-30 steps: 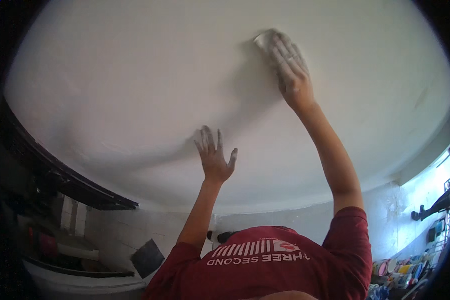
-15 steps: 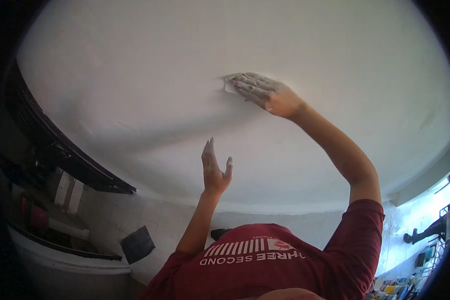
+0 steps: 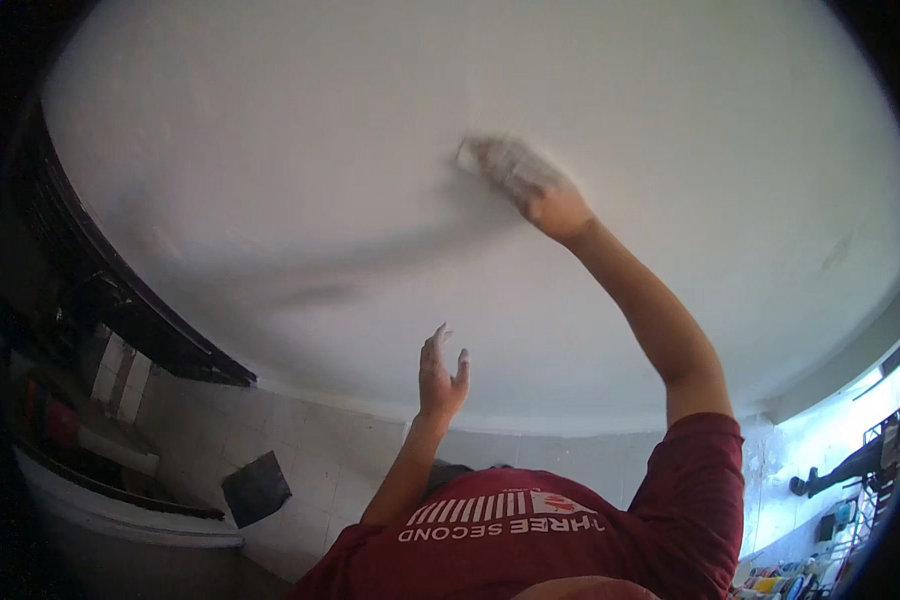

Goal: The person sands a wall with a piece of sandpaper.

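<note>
Against the broad white wall, my right hand presses a thin pale sheet of sandpaper. White dust coats its fingers, which are smeared by motion and cover most of the sheet. Lower down, my left hand is raised in front of the wall with nothing in it. Its fingers point up and the thumb stands apart; the fingertips are whitened with dust.
A dark square sheet lies on the pale tiled floor. Dark frame trim runs along the left, above a white ledge. At the far right are a person's dark-clad leg and cluttered containers.
My right hand has shifted slightly on the wall with the sandpaper and is now blurred. My left hand has dropped lower and a little to the right, its fingers more curled.
</note>
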The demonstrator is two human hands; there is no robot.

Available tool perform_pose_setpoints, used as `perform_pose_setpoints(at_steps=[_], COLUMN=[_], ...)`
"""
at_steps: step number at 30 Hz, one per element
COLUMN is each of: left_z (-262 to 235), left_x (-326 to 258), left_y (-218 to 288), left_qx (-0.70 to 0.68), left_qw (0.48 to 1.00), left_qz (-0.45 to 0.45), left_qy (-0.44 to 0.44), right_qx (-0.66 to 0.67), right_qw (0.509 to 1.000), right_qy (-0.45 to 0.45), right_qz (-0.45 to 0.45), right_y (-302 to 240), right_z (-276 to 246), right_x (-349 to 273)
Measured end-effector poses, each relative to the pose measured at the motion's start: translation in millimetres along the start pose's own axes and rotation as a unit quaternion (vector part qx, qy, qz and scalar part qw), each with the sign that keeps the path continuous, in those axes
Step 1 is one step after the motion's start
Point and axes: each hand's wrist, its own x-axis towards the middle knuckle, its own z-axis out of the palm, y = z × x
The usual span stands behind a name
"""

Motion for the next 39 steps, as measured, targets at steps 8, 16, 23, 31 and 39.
perform_pose_setpoints(at_steps=[8,16,23,31,39], left_z=[-35,-66,-71,-101,-115], left_x=[-21,-98,-193,-211,-208], left_y=[-8,-68,-85,-68,-55], left_qx=[-0.069,-0.336,-0.329,-0.361,-0.418], left_qw=[0.993,0.863,0.863,0.838,0.795], left_qz=[-0.049,-0.367,-0.333,-0.350,-0.391], left_qy=[-0.079,-0.091,-0.187,-0.213,-0.201], right_qx=[0.085,0.392,0.499,0.639,0.604], right_qw=[0.961,0.684,0.382,0.268,0.357], right_qy=[0.057,-0.039,0.051,0.116,-0.066], right_qz=[0.255,0.614,0.776,0.712,0.710], right_y=[-74,-413,-518,-523,-503], right_z=[30,62,-3,-56,-84], right_x=[-34,-136,-141,-141,-127])
